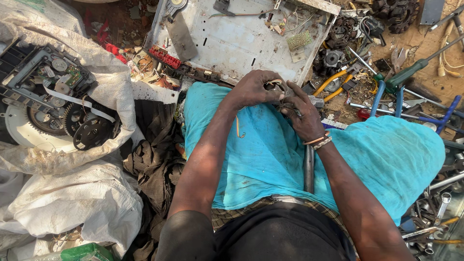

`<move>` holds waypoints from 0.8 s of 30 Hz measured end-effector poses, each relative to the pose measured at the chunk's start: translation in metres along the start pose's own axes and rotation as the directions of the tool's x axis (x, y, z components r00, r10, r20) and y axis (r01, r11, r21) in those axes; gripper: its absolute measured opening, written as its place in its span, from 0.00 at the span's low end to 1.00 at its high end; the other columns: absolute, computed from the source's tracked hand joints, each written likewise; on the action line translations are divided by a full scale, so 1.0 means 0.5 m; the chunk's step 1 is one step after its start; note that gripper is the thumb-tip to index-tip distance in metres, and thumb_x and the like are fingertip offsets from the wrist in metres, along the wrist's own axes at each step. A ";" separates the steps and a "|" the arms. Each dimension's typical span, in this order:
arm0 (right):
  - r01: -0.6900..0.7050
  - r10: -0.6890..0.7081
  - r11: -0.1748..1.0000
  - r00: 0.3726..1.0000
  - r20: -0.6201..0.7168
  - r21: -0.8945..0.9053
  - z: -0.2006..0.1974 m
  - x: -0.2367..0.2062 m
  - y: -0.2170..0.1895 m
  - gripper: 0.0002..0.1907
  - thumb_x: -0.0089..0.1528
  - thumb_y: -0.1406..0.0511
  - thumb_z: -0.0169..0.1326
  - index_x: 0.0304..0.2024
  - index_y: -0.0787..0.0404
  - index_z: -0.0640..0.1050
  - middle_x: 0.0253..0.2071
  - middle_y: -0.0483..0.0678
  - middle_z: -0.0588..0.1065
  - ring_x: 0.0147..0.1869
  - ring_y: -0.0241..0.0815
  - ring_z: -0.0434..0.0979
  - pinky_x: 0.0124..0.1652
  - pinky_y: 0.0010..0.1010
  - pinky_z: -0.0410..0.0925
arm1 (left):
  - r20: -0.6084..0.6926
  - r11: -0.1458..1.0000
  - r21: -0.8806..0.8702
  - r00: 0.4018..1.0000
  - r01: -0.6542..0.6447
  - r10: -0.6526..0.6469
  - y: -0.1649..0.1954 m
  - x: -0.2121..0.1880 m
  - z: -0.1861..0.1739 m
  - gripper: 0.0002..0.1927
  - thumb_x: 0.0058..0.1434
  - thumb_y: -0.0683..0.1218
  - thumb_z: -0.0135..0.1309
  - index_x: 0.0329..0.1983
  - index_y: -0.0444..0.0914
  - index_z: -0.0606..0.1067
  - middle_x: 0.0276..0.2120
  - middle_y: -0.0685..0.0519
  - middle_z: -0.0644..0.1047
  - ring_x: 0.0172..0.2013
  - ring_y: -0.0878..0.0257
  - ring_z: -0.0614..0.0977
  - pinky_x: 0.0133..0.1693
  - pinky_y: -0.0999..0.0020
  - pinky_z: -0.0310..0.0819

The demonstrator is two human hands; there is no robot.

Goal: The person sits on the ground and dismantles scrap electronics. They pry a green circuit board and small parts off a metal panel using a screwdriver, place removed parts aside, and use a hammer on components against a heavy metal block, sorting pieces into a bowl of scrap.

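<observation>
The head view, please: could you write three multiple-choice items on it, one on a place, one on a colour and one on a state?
1. Where do the pliers with yellow handles lie?
A. on the white sack
B. on the ground beside the metal panel
C. on the lap

2. What colour is the cloth over the lap?
A. turquoise
B. red
C. black

3. How are the hands?
A. apart
B. flat on the ground
C. together on a small part

Answers:
1 B: pliers lie by the metal panel.
2 A: cloth is turquoise.
3 C: left hand and right hand meet on the small part.
</observation>
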State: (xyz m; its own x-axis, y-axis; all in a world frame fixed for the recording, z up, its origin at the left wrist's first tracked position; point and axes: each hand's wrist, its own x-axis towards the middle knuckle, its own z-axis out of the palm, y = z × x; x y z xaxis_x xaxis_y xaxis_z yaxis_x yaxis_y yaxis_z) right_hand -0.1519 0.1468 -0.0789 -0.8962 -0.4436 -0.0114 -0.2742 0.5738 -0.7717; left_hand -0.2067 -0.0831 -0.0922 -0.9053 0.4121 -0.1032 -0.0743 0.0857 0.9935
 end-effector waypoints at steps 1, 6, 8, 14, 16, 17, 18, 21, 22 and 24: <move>0.023 -0.023 1.000 0.999 -0.034 -0.008 0.005 -0.001 -0.007 0.23 0.63 0.63 0.65 0.58 0.62 0.75 0.75 0.57 0.65 0.76 0.59 0.67 0.68 0.45 0.65 | 0.029 1.000 -0.018 1.000 0.009 -0.008 0.001 0.003 -0.002 0.19 0.49 0.54 0.69 0.38 0.38 0.82 0.30 0.47 0.84 0.33 0.54 0.83 0.36 0.60 0.78; 0.088 -0.210 0.915 0.938 -0.275 -0.395 0.038 -0.004 -0.037 0.30 0.49 0.59 0.75 0.49 0.62 0.77 0.67 0.56 0.68 0.71 0.61 0.66 0.65 0.51 0.63 | -0.058 0.951 0.310 0.998 0.009 0.009 -0.003 0.026 0.001 0.20 0.53 0.59 0.67 0.37 0.39 0.83 0.31 0.46 0.83 0.32 0.51 0.84 0.36 0.56 0.75; 0.083 -0.330 0.810 0.883 -0.334 -0.580 0.049 -0.009 -0.043 0.24 0.48 0.62 0.76 0.43 0.57 0.80 0.64 0.51 0.69 0.71 0.60 0.66 0.66 0.50 0.63 | -0.066 0.937 0.344 0.997 0.057 -0.036 -0.003 0.031 0.006 0.20 0.54 0.59 0.66 0.38 0.40 0.83 0.32 0.45 0.83 0.33 0.50 0.84 0.37 0.55 0.75; -0.310 0.252 0.951 0.816 -0.521 -0.024 0.092 -0.035 -0.043 0.20 0.60 0.59 0.74 0.41 0.65 0.78 0.40 0.51 0.78 0.43 0.45 0.79 0.46 0.34 0.70 | -0.114 0.929 0.362 0.993 0.072 -0.032 -0.002 0.029 0.016 0.19 0.53 0.57 0.65 0.42 0.43 0.83 0.34 0.47 0.84 0.34 0.50 0.85 0.37 0.55 0.77; -0.359 0.529 0.817 0.777 -0.341 0.451 0.106 -0.037 -0.040 0.17 0.64 0.59 0.67 0.42 0.66 0.79 0.35 0.49 0.79 0.38 0.40 0.78 0.41 0.29 0.71 | -0.102 0.931 0.362 0.992 -0.032 0.074 -0.003 0.029 0.023 0.17 0.54 0.56 0.64 0.42 0.43 0.83 0.34 0.47 0.84 0.35 0.49 0.85 0.37 0.54 0.77; -0.372 0.623 0.663 0.755 -0.204 0.649 0.110 -0.035 -0.038 0.16 0.66 0.59 0.63 0.43 0.67 0.80 0.33 0.48 0.80 0.36 0.37 0.78 0.39 0.27 0.71 | -0.085 0.928 0.372 0.994 -0.035 0.072 -0.005 0.032 0.027 0.17 0.55 0.56 0.64 0.42 0.43 0.82 0.34 0.47 0.83 0.35 0.48 0.84 0.37 0.53 0.76; -0.378 0.620 0.637 0.769 -0.155 0.672 0.115 -0.033 -0.037 0.16 0.66 0.59 0.61 0.44 0.67 0.80 0.35 0.47 0.80 0.36 0.35 0.78 0.39 0.26 0.71 | -0.069 0.923 0.383 0.995 -0.036 0.067 -0.006 0.035 0.031 0.16 0.57 0.56 0.63 0.43 0.43 0.81 0.33 0.47 0.83 0.35 0.48 0.84 0.37 0.52 0.76; -0.383 0.621 0.545 0.782 -0.053 0.746 0.121 -0.021 -0.035 0.17 0.67 0.59 0.57 0.47 0.67 0.81 0.38 0.45 0.82 0.38 0.33 0.78 0.38 0.25 0.71 | -0.043 0.925 0.377 0.997 -0.050 0.071 -0.010 0.047 0.037 0.15 0.59 0.55 0.62 0.43 0.43 0.78 0.33 0.48 0.83 0.35 0.49 0.85 0.36 0.52 0.75; -0.372 0.633 0.509 0.773 -0.045 0.776 0.122 -0.018 -0.035 0.17 0.67 0.59 0.58 0.47 0.67 0.81 0.38 0.46 0.82 0.37 0.34 0.78 0.38 0.26 0.70 | -0.036 0.929 0.366 0.996 -0.059 0.078 -0.010 0.050 0.038 0.14 0.59 0.54 0.62 0.43 0.43 0.77 0.33 0.49 0.84 0.34 0.50 0.85 0.36 0.52 0.76; -0.370 0.673 0.421 0.739 -0.012 0.829 0.125 -0.012 -0.035 0.16 0.67 0.59 0.58 0.46 0.67 0.81 0.37 0.47 0.81 0.35 0.35 0.77 0.36 0.26 0.70 | -0.037 0.934 0.355 0.998 -0.033 0.050 -0.011 0.055 0.037 0.14 0.60 0.53 0.62 0.43 0.43 0.76 0.33 0.48 0.83 0.34 0.49 0.85 0.36 0.53 0.76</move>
State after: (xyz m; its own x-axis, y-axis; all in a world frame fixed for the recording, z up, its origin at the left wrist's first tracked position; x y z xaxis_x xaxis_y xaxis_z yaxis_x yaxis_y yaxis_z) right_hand -0.1201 0.0964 -0.1052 -0.8513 0.0668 -0.5205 0.5050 -0.1651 -0.8472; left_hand -0.2234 -0.0555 -0.1014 -0.9228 0.3817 -0.0519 0.1091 0.3882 0.9151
